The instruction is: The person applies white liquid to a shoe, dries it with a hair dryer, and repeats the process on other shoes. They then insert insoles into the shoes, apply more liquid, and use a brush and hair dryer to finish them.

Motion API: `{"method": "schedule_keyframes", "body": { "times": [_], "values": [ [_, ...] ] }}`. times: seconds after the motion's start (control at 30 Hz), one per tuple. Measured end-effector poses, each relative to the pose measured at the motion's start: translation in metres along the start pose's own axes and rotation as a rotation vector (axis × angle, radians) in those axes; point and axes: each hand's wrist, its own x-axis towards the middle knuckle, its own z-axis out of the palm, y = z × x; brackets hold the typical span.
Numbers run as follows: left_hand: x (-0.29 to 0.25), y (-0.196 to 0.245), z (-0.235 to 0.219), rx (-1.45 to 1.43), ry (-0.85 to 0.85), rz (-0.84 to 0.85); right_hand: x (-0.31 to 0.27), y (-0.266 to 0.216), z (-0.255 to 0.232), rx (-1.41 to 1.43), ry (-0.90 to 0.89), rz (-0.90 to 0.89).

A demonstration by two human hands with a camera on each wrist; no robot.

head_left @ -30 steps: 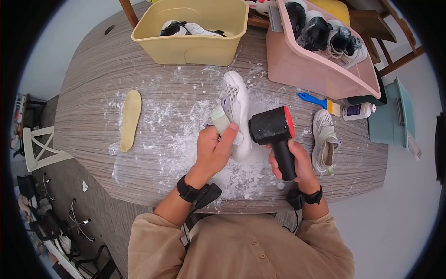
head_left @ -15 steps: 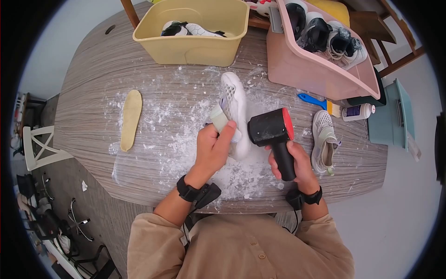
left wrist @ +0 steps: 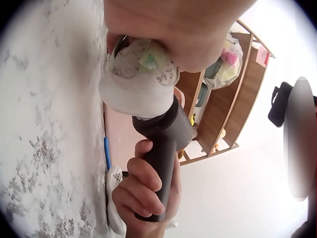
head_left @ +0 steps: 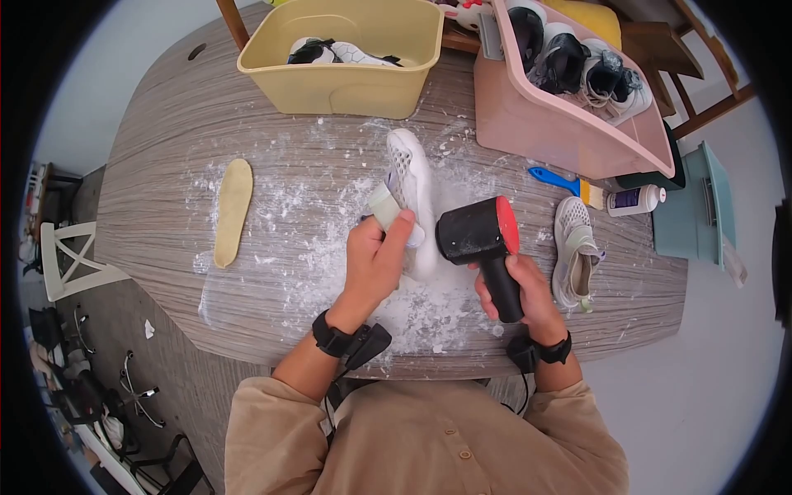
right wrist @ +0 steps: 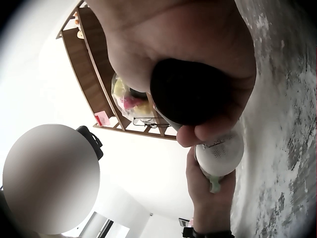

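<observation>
Head view: left hand (head_left: 375, 257) grips a white shoe (head_left: 419, 188); right hand (head_left: 535, 297) clutches a black pistol-shaped tool (head_left: 472, 232) at the shoe's four o'clock!

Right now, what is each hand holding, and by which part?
The left hand holds a shoe near its strap; the right hand grips a black tool by its handle.

Surface (head_left: 157, 198) evenly lit in head view, corners blackened; right wrist view: wall (right wrist: 153, 171) overexposed, black device (right wrist: 190, 91) heavily shadowed.
</observation>
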Motion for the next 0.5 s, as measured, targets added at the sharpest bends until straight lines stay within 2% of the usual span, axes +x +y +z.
{"method": "schedule_keyframes", "body": {
  "times": [0.13, 0.27, 0.5],
  "values": [
    [0.0007, 0.0, 0.0036, -0.092, 0.027, -0.013, -0.0003, -0.0005, 0.0011, -0.028, 0.003, -0.018],
    [-0.002, -0.0012, 0.0039, -0.104, -0.028, -0.025, 0.0015, 0.0013, 0.0028, 0.015, 0.051, -0.045],
    [0.0029, -0.001, 0.0006, -0.143, 0.001, 0.001, -0.0005, -0.0012, -0.0019, -0.064, -0.032, -0.029]
  ]
}}
